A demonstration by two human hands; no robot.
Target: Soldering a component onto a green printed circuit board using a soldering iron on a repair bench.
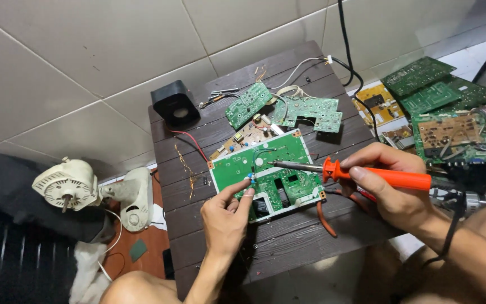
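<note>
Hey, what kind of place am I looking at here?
Probably a makeshift home electronics repair spot on a tiled floor. The right hand holds an orange soldering iron to a green circuit board on a low dark table, with more boards piled nearby.

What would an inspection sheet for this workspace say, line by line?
Surface: small dark slatted table on a tiled floor.
Job's things: green circuit board lying flat; orange-handled soldering iron, tip over the board's middle.
Clutter: two smaller green boards and a tan one behind; black speaker at the far left corner; loose copper wire bits.
Grips: left hand pinches a small blue part at the board's near edge; right hand holds the iron's handle.
Cables: the iron's black cord hangs past the right wrist; a black cable runs across the floor; a red wire lies on the table.
Surroundings: stack of boards at right, fan motor at left.
</note>
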